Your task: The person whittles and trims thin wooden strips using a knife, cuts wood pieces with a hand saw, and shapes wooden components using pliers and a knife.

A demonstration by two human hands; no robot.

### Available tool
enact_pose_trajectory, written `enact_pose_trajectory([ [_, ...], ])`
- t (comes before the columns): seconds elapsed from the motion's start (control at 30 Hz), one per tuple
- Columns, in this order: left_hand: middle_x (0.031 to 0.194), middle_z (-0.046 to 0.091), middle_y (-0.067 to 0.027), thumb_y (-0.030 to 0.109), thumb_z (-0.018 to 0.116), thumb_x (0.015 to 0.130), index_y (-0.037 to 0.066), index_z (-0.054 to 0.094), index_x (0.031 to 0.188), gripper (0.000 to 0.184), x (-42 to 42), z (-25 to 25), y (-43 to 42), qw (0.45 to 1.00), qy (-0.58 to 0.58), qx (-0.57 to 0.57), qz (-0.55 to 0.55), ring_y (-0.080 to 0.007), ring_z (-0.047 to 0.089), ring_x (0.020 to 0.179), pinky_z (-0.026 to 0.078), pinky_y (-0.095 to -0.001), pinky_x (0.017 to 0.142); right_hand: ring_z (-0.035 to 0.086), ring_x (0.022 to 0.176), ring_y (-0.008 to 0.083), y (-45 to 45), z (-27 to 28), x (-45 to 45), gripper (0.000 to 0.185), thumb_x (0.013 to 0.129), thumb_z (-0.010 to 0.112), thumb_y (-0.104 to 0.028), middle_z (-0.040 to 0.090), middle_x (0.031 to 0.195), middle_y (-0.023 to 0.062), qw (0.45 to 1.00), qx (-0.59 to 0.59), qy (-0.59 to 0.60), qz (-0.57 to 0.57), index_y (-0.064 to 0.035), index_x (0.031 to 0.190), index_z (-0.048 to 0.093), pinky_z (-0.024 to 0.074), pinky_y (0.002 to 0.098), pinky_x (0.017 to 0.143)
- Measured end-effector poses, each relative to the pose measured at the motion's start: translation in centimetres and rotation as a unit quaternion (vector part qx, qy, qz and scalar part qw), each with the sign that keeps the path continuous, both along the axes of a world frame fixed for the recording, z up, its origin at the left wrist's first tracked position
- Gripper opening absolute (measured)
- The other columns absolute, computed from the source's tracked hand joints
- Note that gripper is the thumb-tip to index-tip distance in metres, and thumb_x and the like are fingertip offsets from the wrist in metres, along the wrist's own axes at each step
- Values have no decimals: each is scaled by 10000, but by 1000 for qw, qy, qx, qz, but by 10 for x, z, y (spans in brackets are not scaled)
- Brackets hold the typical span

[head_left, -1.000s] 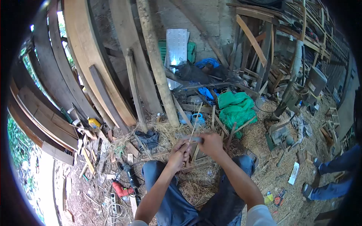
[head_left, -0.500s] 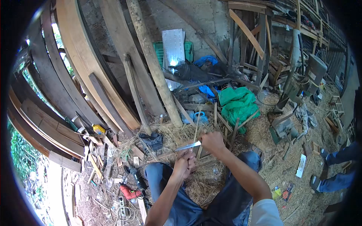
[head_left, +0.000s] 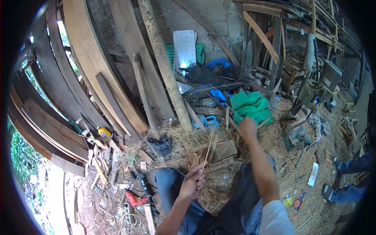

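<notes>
My left hand (head_left: pixel 193 185) is closed round a thin wooden strip (head_left: pixel 208 155), which points up and away from me between my knees. Apart from it, to the right and farther forward, my right hand (head_left: pixel 248 129) is raised in a fist by the green sheet. That fist holds the knife seen a moment ago; its blade does not show at this moment. Beyond my left hand a wooden block (head_left: pixel 225 152) lies on the shavings, with small wood pieces (head_left: pixel 194 159) beside it.
A red power tool (head_left: pixel 136 199) and a white power strip (head_left: pixel 127 214) lie at the left. Long planks (head_left: pixel 98 66) lean on the wall. A crumpled green sheet (head_left: pixel 250 105) lies ahead. Another person's legs (head_left: pixel 354 178) are at the right.
My right hand has moved forward and right, away from my left hand, and the knife blade has gone from sight. The left hand still grips the strip.
</notes>
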State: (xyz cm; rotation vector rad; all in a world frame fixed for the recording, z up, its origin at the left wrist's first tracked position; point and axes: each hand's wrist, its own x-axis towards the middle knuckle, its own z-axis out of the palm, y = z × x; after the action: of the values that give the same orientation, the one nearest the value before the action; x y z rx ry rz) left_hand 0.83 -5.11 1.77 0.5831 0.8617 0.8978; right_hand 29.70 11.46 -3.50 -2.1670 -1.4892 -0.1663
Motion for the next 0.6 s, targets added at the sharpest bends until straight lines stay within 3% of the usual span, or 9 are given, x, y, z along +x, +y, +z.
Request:
enact_pose_trajectory([
  [0.07, 673, 365, 46, 119, 456, 942, 98, 493, 1257, 319, -16, -3, -7, 998, -21, 8, 62, -34, 294, 492, 213, -179, 407, 634, 602, 340, -2, 4, 6, 181, 763, 575, -154, 634, 681, 203, 999, 37, -2, -16, -4, 687, 642, 506, 430, 532],
  [0.13, 674, 380, 45, 124, 472, 937, 98, 488, 1264, 328, -23, -5, 2, 997, -30, 30, 65, -32, 308, 499, 213, -177, 410, 603, 580, 380, -4, -7, 10, 285, 808, 574, -204, 614, 635, 219, 987, 10, 137, 87, 45, 683, 630, 476, 450, 508],
  [0.17, 680, 379, 41, 139, 477, 935, 101, 475, 1275, 342, -23, -5, 6, 997, 12, 67, 35, -35, 314, 510, 220, -172, 417, 610, 577, 323, -12, 7, 0, 400, 836, 584, -299, 594, 597, 215, 972, -52, 204, 104, 74, 695, 617, 460, 432, 521],
  [0.23, 686, 388, 30, 160, 474, 939, 95, 461, 1284, 351, -20, -1, 11, 991, 70, 115, -9, -38, 322, 522, 239, -179, 422, 598, 571, 212, -32, 22, -25, 422, 856, 579, -340, 628, 649, 170, 920, -5, 353, 173, 59, 728, 631, 457, 393, 544],
  [0.3, 686, 394, 28, 164, 473, 941, 93, 460, 1285, 351, -17, -8, 15, 984, 103, 142, -8, -39, 322, 516, 245, -183, 421, 425, 415, 110, -28, 6, -46, 272, 881, 586, -277, 618, 630, 30, 796, 121, 490, 335, -13, 858, 643, 357, 309, 410],
  [0.33, 686, 401, 26, 168, 472, 943, 92, 459, 1286, 352, -15, -11, 17, 976, 140, 169, -1, -41, 323, 511, 250, -187, 421, 425, 415, 110, -37, 24, -56, 272, 881, 586, -277, 618, 630, 30, 797, 123, 490, 331, -13, 858, 643, 357, 309, 410],
  [0.4, 683, 408, 26, 170, 472, 945, 76, 469, 1269, 337, -12, -13, 17, 973, 159, 168, -6, -43, 317, 498, 258, -190, 421, 333, 388, 55, -67, 76, -72, 204, 888, 588, -217, 568, 602, -15, 726, -2, 620, 298, -26, 953, 619, 271, 249, 383],
  [0.53, 738, 493, 2, 151, 483, 940, 49, 498, 1184, 265, -10, -26, 25, 965, 169, 186, -74, -44, 410, 541, 334, -195, 463, 267, 395, 18, -59, 58, -69, 196, 870, 616, -185, 489, 562, -41, 686, -44, 630, 361, -22, 978, 606, 203, 211, 387],
  [0.6, 771, 532, -8, 146, 486, 938, 45, 504, 1155, 240, -11, -39, 37, 950, 201, 217, -95, -39, 466, 578, 371, -192, 490, 347, 436, 18, -57, 53, -69, 215, 833, 652, -234, 449, 567, -67, 689, -43, 643, 331, -71, 972, 657, 271, 198, 406],
])
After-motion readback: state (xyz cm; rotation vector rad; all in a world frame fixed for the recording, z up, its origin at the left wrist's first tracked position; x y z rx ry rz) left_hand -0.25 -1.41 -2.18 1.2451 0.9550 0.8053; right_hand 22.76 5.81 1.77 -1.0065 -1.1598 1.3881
